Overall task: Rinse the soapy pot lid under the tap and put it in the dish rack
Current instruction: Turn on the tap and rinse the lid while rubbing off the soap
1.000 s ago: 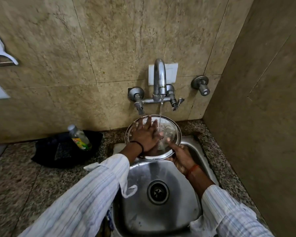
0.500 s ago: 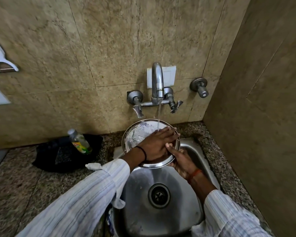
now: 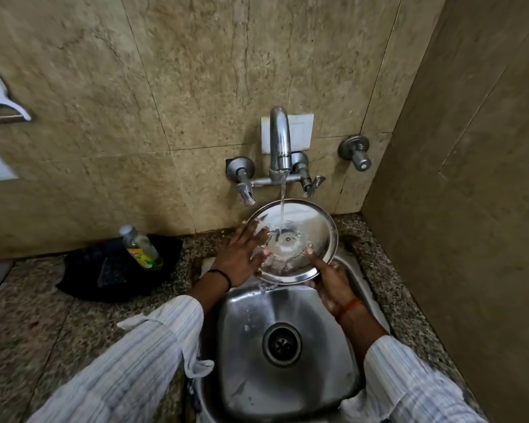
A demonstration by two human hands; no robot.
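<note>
my right hand (image 3: 330,280) is clamped on the near rim of the pot lid (image 3: 300,239), tilting it over the sink (image 3: 287,377) so the tap (image 3: 280,141) stream drains off. my left hand (image 3: 242,254), fingers spread, rubs its wet face.

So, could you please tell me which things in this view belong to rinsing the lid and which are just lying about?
Belongs to the job:
pot lid
tap, running
sink
left hand, wiping the lid
right hand, holding the lid's rim

Just lying about:
bottle
black tray under it
white wall fitting

No dish rack is in view.
</note>
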